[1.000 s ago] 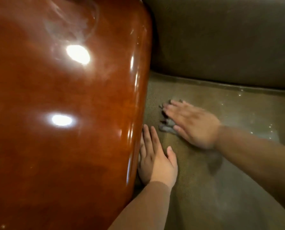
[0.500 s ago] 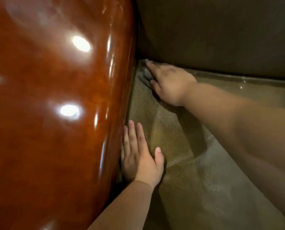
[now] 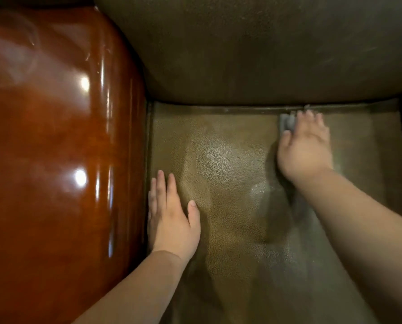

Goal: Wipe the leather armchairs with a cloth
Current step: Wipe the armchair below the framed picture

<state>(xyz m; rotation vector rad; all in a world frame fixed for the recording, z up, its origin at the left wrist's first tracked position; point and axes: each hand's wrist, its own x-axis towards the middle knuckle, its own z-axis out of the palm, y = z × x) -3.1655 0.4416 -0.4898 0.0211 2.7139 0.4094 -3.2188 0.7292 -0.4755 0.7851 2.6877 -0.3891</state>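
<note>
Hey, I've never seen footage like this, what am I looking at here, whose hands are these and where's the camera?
There is no machine here: a person wears a camera on the head, looking down at their own two bare hands. They lean over a leather armchair. The left hand rests flat on the seat cushion, beside the glossy wooden armrest. The right hand presses a grey cloth onto the seat near the seam under the backrest. Only a corner of the cloth shows past the fingers.

Right hand [image 3: 304, 148] presses cloth [image 3: 286, 122] on seat [image 3: 230, 183]; left hand [image 3: 171, 218] flat
</note>
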